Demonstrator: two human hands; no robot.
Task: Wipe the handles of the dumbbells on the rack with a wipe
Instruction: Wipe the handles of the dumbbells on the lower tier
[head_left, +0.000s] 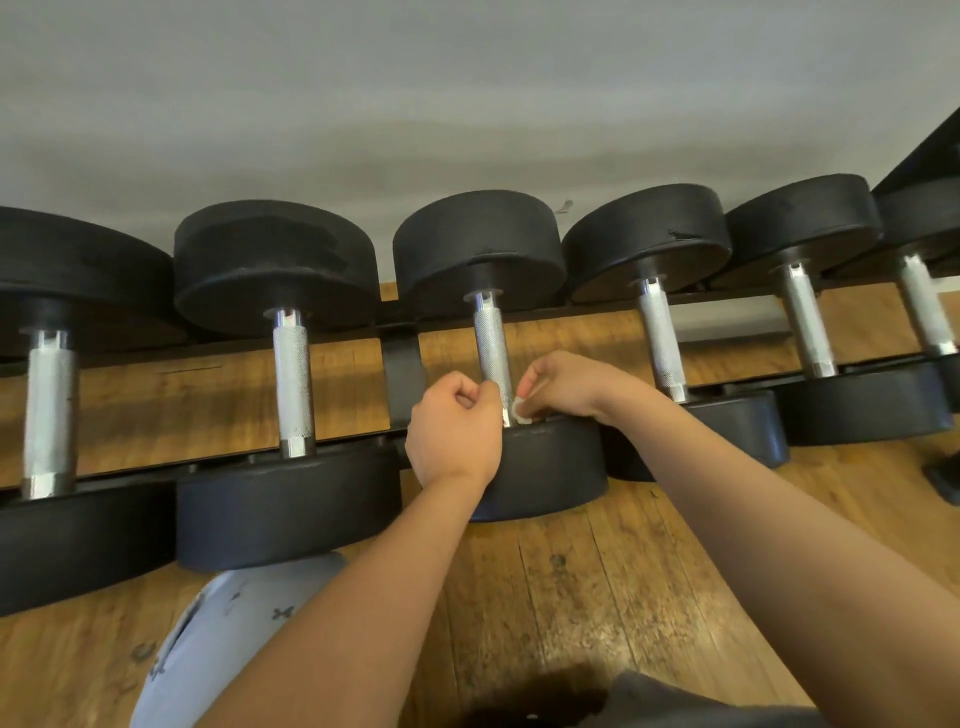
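Observation:
Several black dumbbells with knurled silver handles lie side by side on a low black rack (402, 364). Both hands meet at the near end of the middle dumbbell's handle (491, 343). My left hand (452, 428) is curled in a fist on the left side of that handle, its fingertips pinching at the metal. My right hand (563, 384) comes in from the right and pinches a small white wipe (521, 410) against the handle's lower end, just above the near weight head (545, 467). Most of the wipe is hidden between fingers and handle.
Neighbouring handles stand on either side: one to the left (292, 382) and one to the right (660, 345). A pale wall runs behind the rack. Wooden floor (571, 597) lies below, and my knee in light patterned fabric (228, 623) is at the lower left.

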